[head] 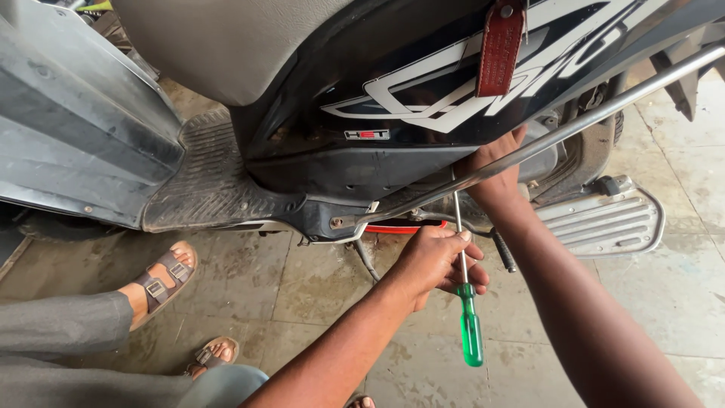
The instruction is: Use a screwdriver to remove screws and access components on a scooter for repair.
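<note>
Crowding both hands — chrome guard rail (pixel 574 125), footrest (pixel 604 221), scooter side panel (pixel 393 98).

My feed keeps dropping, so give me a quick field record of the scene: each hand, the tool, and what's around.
left hand: gripping the metal shaft of the screwdriver, green handle pointing down
right hand: reaching behind the chrome guard rail, under the scooter's black side panel
screwdriver tip: up at the scooter's lower edge, contact point hidden
nearby: ribbed footboard, metal footrest, red key tag
floor: damp concrete
</note>
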